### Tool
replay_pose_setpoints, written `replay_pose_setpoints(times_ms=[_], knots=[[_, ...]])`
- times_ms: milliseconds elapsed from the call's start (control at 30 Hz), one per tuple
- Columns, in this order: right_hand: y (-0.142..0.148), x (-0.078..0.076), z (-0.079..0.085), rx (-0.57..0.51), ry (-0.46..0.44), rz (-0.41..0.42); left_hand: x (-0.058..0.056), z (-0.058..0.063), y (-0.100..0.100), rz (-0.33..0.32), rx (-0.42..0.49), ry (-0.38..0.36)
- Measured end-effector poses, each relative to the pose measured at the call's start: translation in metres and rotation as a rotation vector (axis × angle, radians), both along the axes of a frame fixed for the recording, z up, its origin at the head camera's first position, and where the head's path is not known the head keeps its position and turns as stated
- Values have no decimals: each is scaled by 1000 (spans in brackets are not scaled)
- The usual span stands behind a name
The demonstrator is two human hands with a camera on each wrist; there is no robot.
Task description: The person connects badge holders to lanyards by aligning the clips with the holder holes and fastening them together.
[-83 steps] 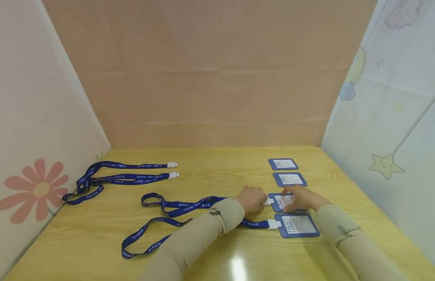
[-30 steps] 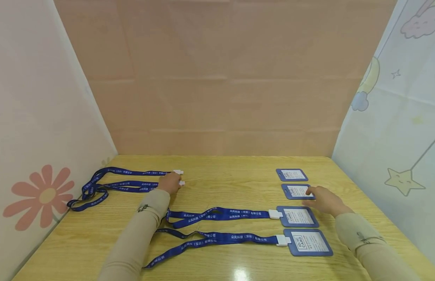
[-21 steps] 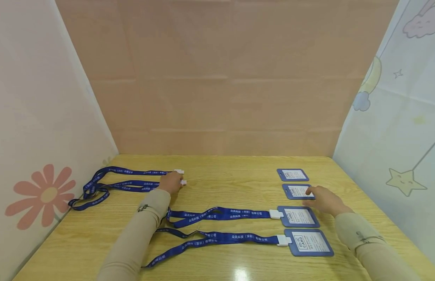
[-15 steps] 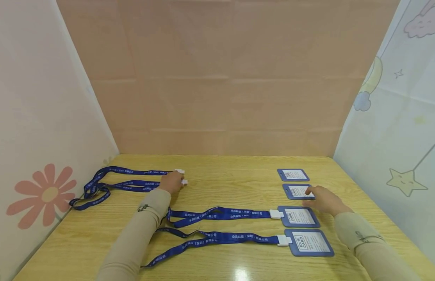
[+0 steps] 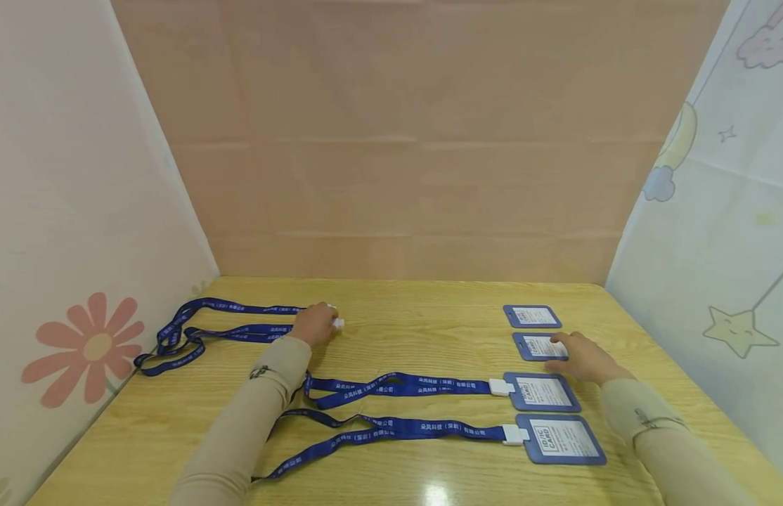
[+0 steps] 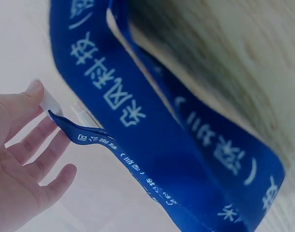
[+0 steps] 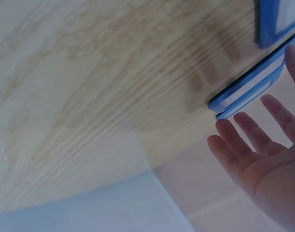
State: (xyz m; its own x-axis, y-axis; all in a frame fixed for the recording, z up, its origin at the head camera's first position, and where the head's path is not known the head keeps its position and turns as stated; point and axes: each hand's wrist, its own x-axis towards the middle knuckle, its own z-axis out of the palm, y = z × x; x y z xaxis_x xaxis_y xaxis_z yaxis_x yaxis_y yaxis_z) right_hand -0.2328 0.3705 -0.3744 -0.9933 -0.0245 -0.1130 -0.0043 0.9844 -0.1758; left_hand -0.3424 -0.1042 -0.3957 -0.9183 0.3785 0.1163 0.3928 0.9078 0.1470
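Two blue lanyards lie across the near half of the tabletop, each with its white clip meeting a blue card holder toward the right edge. Your left hand is left of centre, grasping the white end piece of a third lanyard between thumb and fingers; the strap trails toward the left edge. A fourth lanyard lies just beyond, nearer the far edge, its clip mostly hidden by your hand in the head view. Your right hand grasps nothing; its fingers are extended at the right end of a third card holder. Its thumb overlaps that holder in the head view; whether they touch cannot be determined. A fourth card holder lies flat beyond, nearest the far-right corner. Behind the far edge stands a tan backdrop.
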Motion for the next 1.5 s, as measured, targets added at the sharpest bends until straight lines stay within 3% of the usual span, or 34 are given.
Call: replay_pose_setpoints(times_ms=[333, 633, 1100, 1500], knots=[[1, -12, -4, -10, -10, -3, 3, 6, 4, 16, 14, -30], [8, -22, -10, -6, -71, -42, 7, 5, 9, 10, 15, -34], [16, -26, -13, -51, -53, 24, 10, 3, 11, -2, 5, -22], [11, -25, -13, -43, -108, -32, 10, 1, 12, 3, 19, -48]])
